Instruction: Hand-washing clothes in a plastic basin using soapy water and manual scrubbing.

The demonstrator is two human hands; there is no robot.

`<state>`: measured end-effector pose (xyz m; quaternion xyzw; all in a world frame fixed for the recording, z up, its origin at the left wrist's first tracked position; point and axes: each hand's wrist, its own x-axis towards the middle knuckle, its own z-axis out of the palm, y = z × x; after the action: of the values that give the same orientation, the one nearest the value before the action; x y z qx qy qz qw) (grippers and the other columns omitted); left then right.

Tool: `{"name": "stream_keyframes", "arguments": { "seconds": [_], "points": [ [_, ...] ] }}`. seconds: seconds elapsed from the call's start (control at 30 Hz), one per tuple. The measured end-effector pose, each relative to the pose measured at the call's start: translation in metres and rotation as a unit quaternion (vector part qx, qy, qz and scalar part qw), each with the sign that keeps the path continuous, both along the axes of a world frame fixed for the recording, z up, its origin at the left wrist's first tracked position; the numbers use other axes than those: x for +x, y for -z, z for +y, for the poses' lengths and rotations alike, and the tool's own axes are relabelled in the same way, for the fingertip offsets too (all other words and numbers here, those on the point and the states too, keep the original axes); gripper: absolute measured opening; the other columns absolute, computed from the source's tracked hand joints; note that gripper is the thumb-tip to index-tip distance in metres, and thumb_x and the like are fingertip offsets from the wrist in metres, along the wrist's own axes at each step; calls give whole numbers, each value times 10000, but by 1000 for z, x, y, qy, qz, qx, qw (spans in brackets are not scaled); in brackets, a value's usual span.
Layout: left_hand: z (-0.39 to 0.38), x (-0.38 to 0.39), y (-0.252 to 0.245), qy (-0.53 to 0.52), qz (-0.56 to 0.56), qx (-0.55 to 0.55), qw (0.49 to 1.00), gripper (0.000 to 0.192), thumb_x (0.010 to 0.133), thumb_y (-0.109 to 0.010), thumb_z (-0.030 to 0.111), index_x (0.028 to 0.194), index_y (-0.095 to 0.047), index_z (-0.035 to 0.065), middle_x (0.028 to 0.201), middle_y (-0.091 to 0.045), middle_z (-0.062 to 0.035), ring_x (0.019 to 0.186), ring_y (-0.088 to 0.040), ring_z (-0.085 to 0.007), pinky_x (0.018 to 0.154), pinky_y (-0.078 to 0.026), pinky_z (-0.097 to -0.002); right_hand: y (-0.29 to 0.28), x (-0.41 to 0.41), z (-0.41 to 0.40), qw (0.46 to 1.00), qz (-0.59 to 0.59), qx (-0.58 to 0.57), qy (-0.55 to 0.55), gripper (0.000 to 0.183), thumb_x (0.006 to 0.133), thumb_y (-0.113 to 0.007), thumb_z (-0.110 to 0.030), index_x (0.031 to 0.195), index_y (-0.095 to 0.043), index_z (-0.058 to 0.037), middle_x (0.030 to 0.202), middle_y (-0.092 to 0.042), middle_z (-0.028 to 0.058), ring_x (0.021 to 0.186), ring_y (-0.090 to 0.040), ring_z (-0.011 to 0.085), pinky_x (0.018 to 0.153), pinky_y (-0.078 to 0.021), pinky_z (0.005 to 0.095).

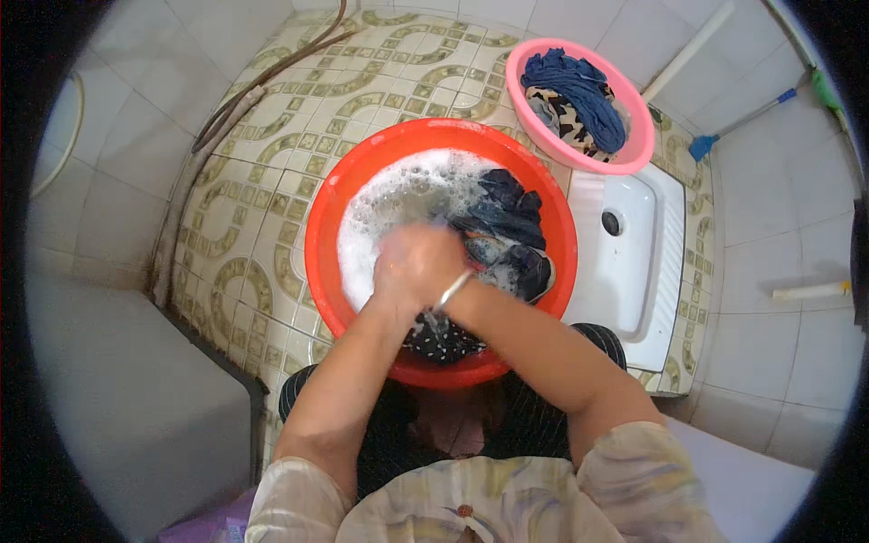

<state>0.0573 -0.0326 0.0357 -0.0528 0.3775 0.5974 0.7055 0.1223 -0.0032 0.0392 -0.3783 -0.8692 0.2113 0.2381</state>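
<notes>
Soapy water with white suds (370, 210) fills a large red plastic basin (333, 180) in front of me. Over the middle of it, my left hand (395, 265) and my right hand (438, 258) are pressed close together and blurred by motion. What lies between their fingers cannot be made out. A silver-coloured bangle (453, 290) circles my right wrist. Wet dark blue garments (506, 214) are heaped on the basin's right side, beside my right hand. Below my wrists, a black cloth with white dots (445, 343) lies against the near wall.
A pink plastic basin (529, 129) with blue and patterned clothes (577, 95) stands at the far right, by a white squat toilet (628, 271). A hose (271, 71) runs along the left wall. A blue-headed brush (703, 146) leans right; a grey block (156, 407) stands near left.
</notes>
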Motion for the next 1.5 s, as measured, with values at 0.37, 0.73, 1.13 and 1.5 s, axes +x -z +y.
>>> {"name": "stream_keyframes", "arguments": {
  "seconds": [0.37, 0.73, 1.13, 1.5],
  "points": [
    [-14, 15, 2, -4, 86, 112, 990, 268, 820, -481, 310, 890, -558, 63, 830, -583, -94, 781, -559, -232, 732, -453, -363, -22, 33, -24, 981, 174, -66, 49, 255, 740, -486, -232, 662, -577, -7, 661, -557, 223, 655, -550, 394, 620, -433, 444],
    [-46, 11, -53, 220, 228, 282, 906, 191, 594, -556, -48, 587, -440, 104, 588, -439, 53, 560, -422, -55, 551, -358, -196, -19, 111, -10, 645, 466, -605, -40, 373, 776, -516, -194, 1112, -471, -39, 1013, -536, 42, 842, -543, 174, 755, -426, 307],
    [-73, 32, -39, 49, 328, 119, 936, 151, 737, -578, -1, 812, -477, 82, 696, -529, -24, 624, -532, -138, 607, -454, -252, -7, 128, -18, 712, 537, -426, 156, 316, 770, -507, -20, 1082, -524, -63, 738, -541, 12, 542, -457, 89, 455, -354, 231],
    [-45, 35, -29, 226, 489, 172, 825, 101, 742, -622, 44, 816, -554, 45, 717, -546, 18, 641, -490, -87, 607, -408, -229, -36, 135, 5, 783, 459, -416, -55, 284, 757, -462, 19, 1036, -514, 22, 944, -552, 86, 875, -548, 151, 768, -450, 284]
  ]
}}
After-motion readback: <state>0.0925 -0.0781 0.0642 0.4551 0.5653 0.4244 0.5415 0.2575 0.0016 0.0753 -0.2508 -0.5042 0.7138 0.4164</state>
